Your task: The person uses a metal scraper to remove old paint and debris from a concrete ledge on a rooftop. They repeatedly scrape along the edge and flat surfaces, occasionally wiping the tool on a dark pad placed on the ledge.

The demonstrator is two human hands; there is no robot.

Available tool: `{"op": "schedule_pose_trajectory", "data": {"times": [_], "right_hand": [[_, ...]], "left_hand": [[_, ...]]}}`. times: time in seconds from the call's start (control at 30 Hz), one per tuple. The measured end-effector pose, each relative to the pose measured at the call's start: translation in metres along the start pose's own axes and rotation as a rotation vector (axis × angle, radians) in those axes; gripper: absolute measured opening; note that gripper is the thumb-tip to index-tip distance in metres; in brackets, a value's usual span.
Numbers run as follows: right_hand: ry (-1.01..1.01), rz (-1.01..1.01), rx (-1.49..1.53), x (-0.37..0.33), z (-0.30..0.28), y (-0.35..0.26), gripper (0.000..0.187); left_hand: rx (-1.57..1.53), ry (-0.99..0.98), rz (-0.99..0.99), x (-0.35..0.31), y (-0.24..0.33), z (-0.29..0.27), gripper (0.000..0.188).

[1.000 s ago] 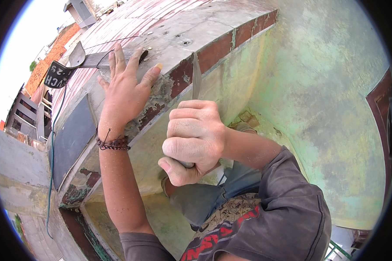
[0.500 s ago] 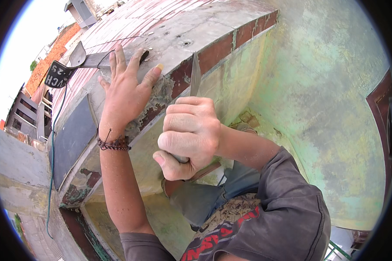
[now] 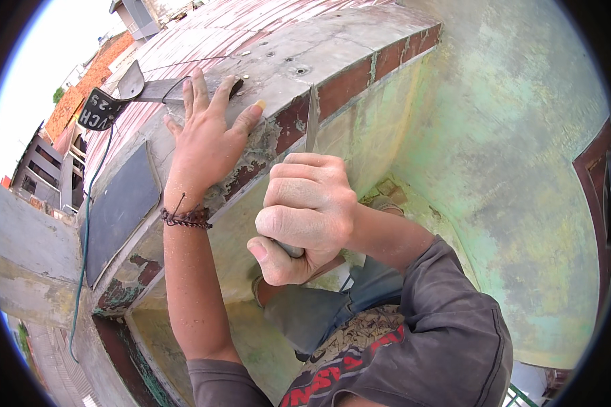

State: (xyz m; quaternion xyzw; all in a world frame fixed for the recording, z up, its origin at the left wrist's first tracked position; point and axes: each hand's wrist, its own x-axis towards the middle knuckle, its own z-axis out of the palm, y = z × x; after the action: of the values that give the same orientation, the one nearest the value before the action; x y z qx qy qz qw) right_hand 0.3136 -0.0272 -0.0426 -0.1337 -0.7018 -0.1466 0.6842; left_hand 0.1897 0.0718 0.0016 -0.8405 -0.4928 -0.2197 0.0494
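Black plate (image 3: 95, 117) — white characters; grey shirt (image 3: 448, 325) — red letters.

A mottled green wall (image 3: 495, 169) rises at right beside a brown frame (image 3: 588, 166); red-streaked roofing (image 3: 190, 47), an orange roof (image 3: 68, 108) and a gray building (image 3: 42, 169) stand at left.

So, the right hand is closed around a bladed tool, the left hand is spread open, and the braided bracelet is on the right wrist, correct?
Not quite: the head view shows the braided bracelet on the left wrist. The right hand is closed around the bladed tool, the left hand spread open.
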Motion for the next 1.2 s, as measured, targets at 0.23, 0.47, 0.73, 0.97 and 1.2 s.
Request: {"op": "schedule_pose_trajectory", "data": {"times": [0.23, 0.47, 0.73, 0.97, 1.2], "right_hand": [[0.016, -0.005, 0.040, 0.003, -0.004, -0.001, 0.015], [-0.010, -0.005, -0.026, 0.003, -0.010, 0.005, 0.014], [0.042, 0.002, -0.005, 0.003, -0.006, 0.006, 0.014], [0.018, 0.005, -0.015, -0.006, -0.006, 0.008, 0.015], [-0.131, 0.302, 0.069, -0.063, -0.043, -0.029, 0.018]], "left_hand": [[-0.004, -0.006, -0.006, -0.001, -0.001, 0.000, 0.072], [-0.027, -0.003, -0.005, -0.001, 0.003, -0.002, 0.072], [-0.012, -0.005, -0.009, -0.002, -0.002, -0.002, 0.071], [-0.026, -0.028, -0.022, 0.000, 0.004, -0.004, 0.071], [-0.020, -0.036, -0.034, 0.002, 0.001, 0.000, 0.073]]}}
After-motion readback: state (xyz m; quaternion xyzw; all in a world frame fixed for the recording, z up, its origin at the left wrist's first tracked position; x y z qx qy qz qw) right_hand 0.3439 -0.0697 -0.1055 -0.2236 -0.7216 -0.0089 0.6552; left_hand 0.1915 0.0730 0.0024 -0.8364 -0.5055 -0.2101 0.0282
